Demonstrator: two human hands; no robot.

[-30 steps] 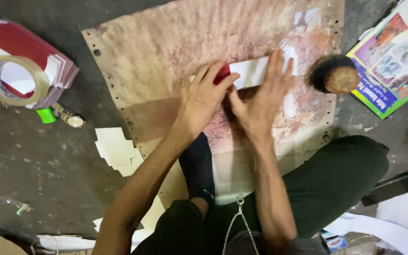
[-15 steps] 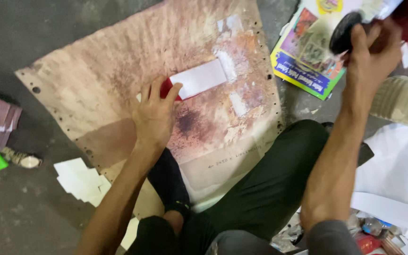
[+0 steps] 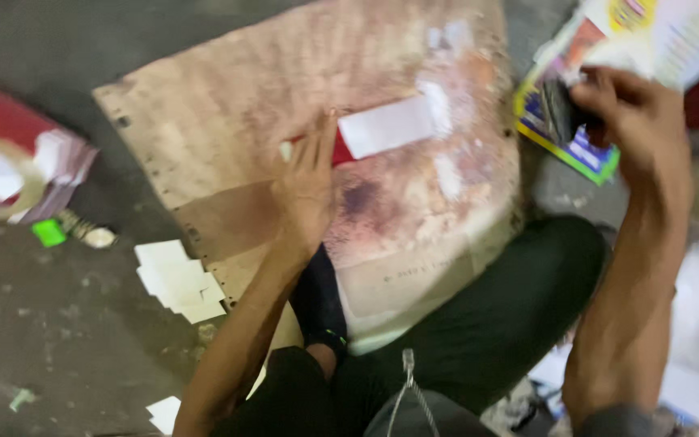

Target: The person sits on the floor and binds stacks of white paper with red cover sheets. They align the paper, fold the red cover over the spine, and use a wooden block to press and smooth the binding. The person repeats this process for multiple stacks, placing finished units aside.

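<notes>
On the stained cardboard sheet (image 3: 228, 146), from the head view: red-and-white paper strip (image 3: 378, 131) pinned down.
Left hand (image 3: 309, 182) flat and open, pressing the strip's red end; right hand (image 3: 637, 121) closed around a dark round object (image 3: 560, 109) above a colourful booklet (image 3: 564, 137).

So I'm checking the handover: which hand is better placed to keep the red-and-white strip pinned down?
The left hand: it lies flat on the strip, while the right hand is off the board, gripping a dark object.
</notes>
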